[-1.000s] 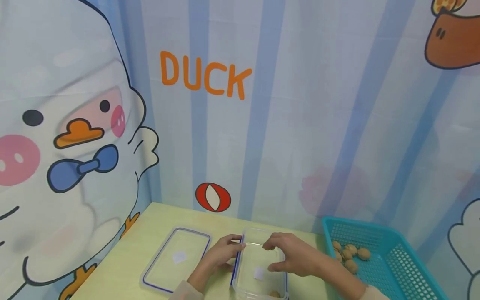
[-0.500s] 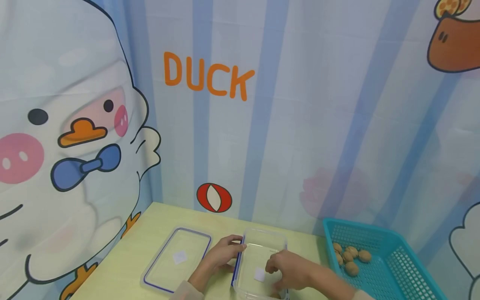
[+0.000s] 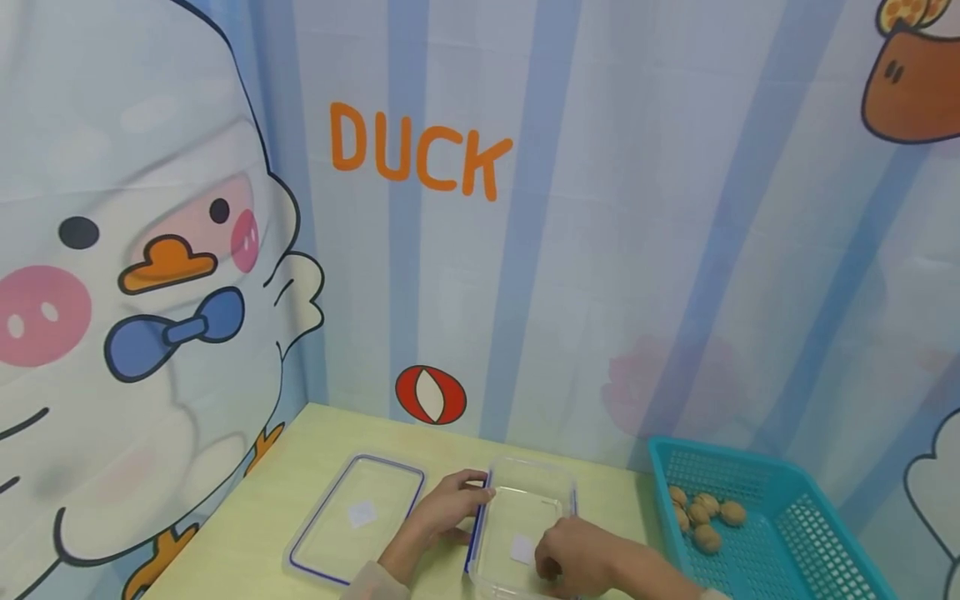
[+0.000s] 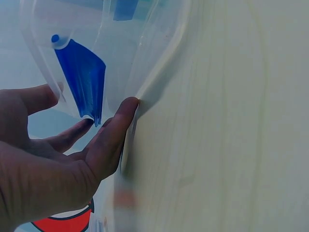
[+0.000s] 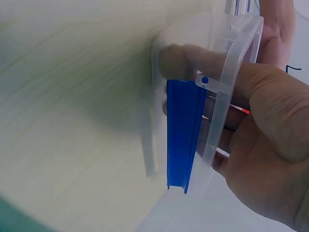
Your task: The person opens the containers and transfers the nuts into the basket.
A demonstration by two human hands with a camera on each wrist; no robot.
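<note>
A clear plastic food container (image 3: 525, 475) with blue side clips stands uncovered on the table. My left hand (image 3: 450, 507) holds its left side, thumb at the rim and fingers low along the outer wall by a blue clip (image 4: 84, 79). Inside the near right part of the container is my right hand (image 3: 581, 554), fingers pointing down. Through the clear wall, the right wrist view shows its thumb and fingers around a tan walnut (image 5: 170, 63) near the floor; the head view hides this nut behind the hand. A white label (image 3: 522, 548) shows at the container's bottom.
A flat clear lid (image 3: 330, 500) with a blue seal lies left of the container, a white label (image 3: 362, 514) in its middle. To the right stands a turquoise basket (image 3: 787, 550) with several walnuts (image 3: 707, 538) in its left part. A printed curtain (image 3: 450, 275) hangs behind the table.
My right hand has lowered from above the container to its near right corner, its spread fingers drawing together over the walnut there. The left hand stays on the container's side.
</note>
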